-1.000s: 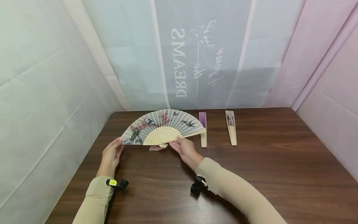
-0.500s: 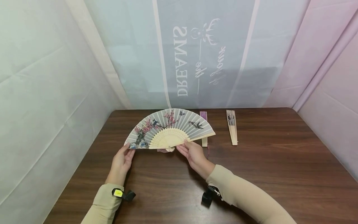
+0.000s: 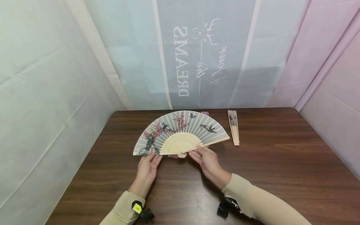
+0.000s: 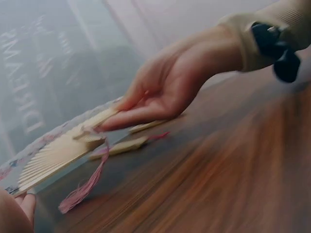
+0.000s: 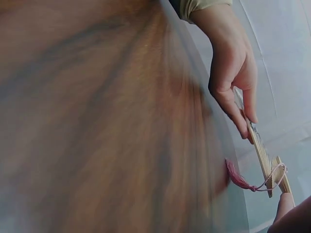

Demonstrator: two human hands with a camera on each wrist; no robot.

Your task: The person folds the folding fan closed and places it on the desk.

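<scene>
A spread folding fan (image 3: 180,142) with pale slats and a printed leaf of pink blossom and dark birds is held up above the table in the head view. My left hand (image 3: 147,170) pinches its lower left edge between thumb and fingers. At the right outer slat, near the pivot, my right hand (image 3: 208,161) pinches the fan too. From the pivot hangs a pink tassel (image 4: 85,189), plain in the left wrist view. Behind the fan lies a folded purple fan (image 3: 205,113), mostly hidden in the head view.
Another folded fan (image 3: 233,128), grey and pale wood, lies on the brown table (image 3: 275,165) to the right. A hanging cloth (image 3: 140,62) with printed lettering stands behind the table's back edge. White cloth walls (image 3: 56,93) rise at both sides.
Both hands and the fan have shifted right and a little nearer to me. My left hand has slid inward along the fan's lower edge. The fan now covers most of the purple one.
</scene>
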